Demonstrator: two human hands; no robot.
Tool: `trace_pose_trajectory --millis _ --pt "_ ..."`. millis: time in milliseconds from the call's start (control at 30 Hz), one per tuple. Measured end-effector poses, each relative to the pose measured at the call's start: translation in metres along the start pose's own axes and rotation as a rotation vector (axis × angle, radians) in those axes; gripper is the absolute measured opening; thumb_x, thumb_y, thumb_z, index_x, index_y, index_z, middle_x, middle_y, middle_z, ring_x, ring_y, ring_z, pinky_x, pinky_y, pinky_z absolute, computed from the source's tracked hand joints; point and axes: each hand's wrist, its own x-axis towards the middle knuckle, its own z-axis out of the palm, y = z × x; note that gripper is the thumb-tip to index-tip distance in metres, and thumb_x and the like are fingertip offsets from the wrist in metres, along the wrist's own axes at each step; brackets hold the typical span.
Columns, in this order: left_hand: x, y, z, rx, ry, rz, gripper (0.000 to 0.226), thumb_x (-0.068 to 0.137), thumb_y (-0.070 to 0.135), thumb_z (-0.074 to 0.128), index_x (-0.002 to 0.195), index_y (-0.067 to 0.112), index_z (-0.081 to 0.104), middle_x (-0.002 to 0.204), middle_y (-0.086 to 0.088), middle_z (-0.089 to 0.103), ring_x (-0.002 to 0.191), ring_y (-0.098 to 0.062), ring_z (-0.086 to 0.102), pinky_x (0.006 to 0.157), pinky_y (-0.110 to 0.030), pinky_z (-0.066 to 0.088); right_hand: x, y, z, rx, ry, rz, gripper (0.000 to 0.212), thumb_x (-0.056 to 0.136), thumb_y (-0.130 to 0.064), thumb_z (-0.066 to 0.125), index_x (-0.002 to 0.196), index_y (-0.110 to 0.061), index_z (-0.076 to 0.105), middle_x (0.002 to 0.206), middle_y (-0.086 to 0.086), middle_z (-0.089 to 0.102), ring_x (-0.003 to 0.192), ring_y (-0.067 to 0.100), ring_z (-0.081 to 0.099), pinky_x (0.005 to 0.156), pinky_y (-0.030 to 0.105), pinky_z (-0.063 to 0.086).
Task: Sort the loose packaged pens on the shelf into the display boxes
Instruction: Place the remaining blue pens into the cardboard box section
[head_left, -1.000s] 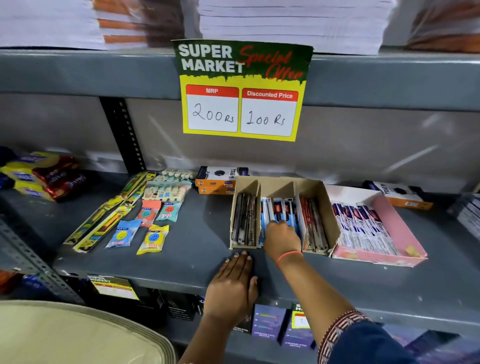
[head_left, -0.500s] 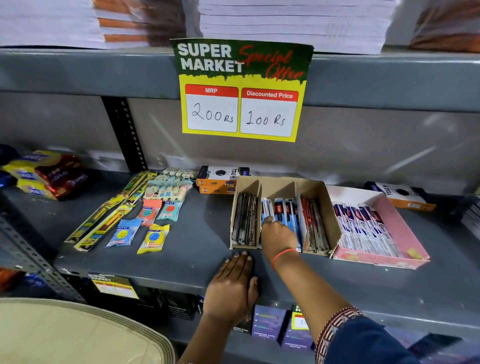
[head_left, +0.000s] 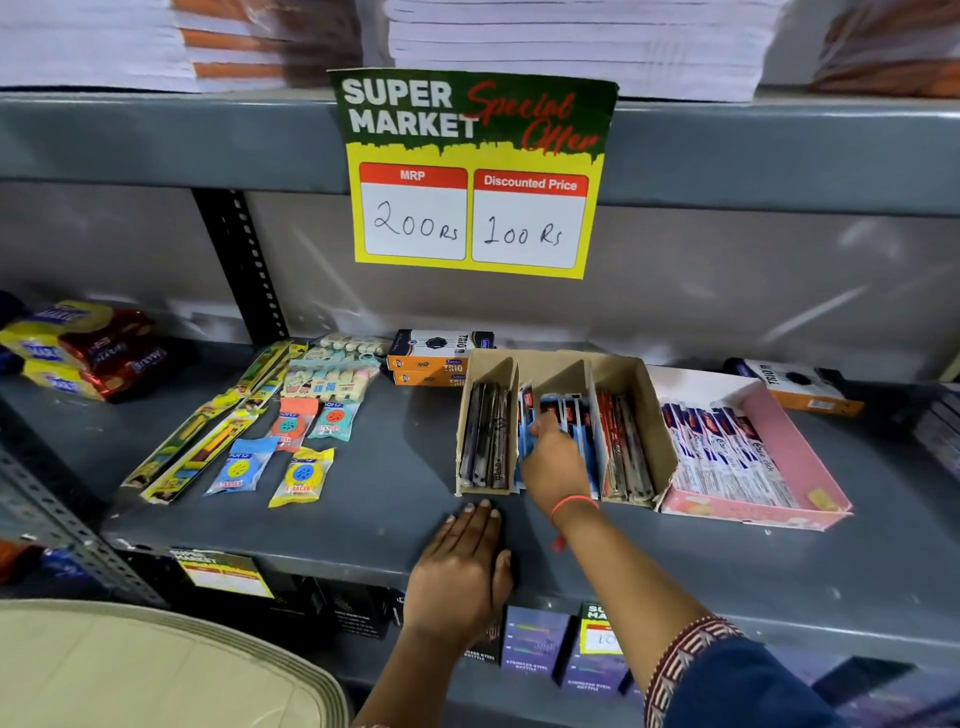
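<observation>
A brown cardboard display box (head_left: 644, 395) with three compartments stands on the grey shelf (head_left: 395, 499). Its left compartment holds black packaged pens (head_left: 485, 436), the middle one blue packaged pens (head_left: 571, 410), and the right one red packaged pens (head_left: 621, 447). My right hand (head_left: 553, 462) reaches into the middle compartment, thumb and fingers closed on the blue packs. My left hand (head_left: 460, 577) lies flat on the shelf's front edge, just below the box. A pink display box (head_left: 795, 441) to the right holds white-and-blue packaged pens (head_left: 722, 452).
Pencil packs (head_left: 197, 441) and packaged erasers (head_left: 301, 475) lie on the shelf's left half. Orange pen cartons (head_left: 431, 358) sit behind the brown box, and another carton (head_left: 800, 387) sits behind the pink one. Snack packets (head_left: 78, 348) are at the far left. A price sign (head_left: 472, 176) hangs above.
My right hand has slid a little deeper into the middle compartment along the blue pens. The left hand has stayed flat on the shelf edge.
</observation>
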Motion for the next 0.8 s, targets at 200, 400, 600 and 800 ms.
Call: trace_pose_trajectory --millis 200,400,600,800 --pt "0.0 0.0 0.0 -0.001 -0.004 0.01 0.047 0.083 0.031 0.038 0.108 0.006 0.069 0.11 -0.01 0.07 0.101 -0.022 0.067 0.09 -0.035 0.05 -0.006 0.005 -0.001 -0.139 -0.049 0.032 0.033 0.089 0.003 0.038 0.12 0.006 0.05 0.122 0.025 0.056 0.109 0.04 0.061 0.088 0.04 0.05" --pt "0.001 -0.001 0.001 0.011 -0.016 0.003 0.047 0.083 0.031 0.038 0.108 0.006 0.069 0.111 -0.01 0.07 0.101 -0.022 0.067 0.087 -0.039 0.051 -0.011 0.006 0.001 -0.353 -0.044 -0.019 0.036 0.09 0.001 0.039 0.124 0.002 0.051 0.134 0.021 0.045 0.112 0.036 0.059 0.09 0.04 0.051" --pt "0.0 -0.001 0.003 0.006 0.014 0.009 0.046 0.083 0.03 0.039 0.108 0.005 0.069 0.111 -0.012 0.07 0.1 -0.024 0.067 0.088 -0.036 0.051 -0.017 0.009 0.012 -0.503 -0.02 -0.048 0.045 0.096 -0.016 0.039 0.139 -0.004 0.036 0.149 0.022 0.03 0.137 0.039 0.03 0.105 0.044 0.039" --pt "0.0 -0.002 0.004 0.007 0.001 0.01 0.046 0.083 0.029 0.04 0.108 0.004 0.068 0.111 -0.013 0.069 0.1 -0.026 0.067 0.087 -0.043 0.051 -0.013 0.017 0.021 -0.451 -0.133 0.036 0.057 0.099 -0.025 0.034 0.149 -0.002 0.018 0.157 0.025 0.014 0.146 0.038 0.012 0.118 0.045 0.02"
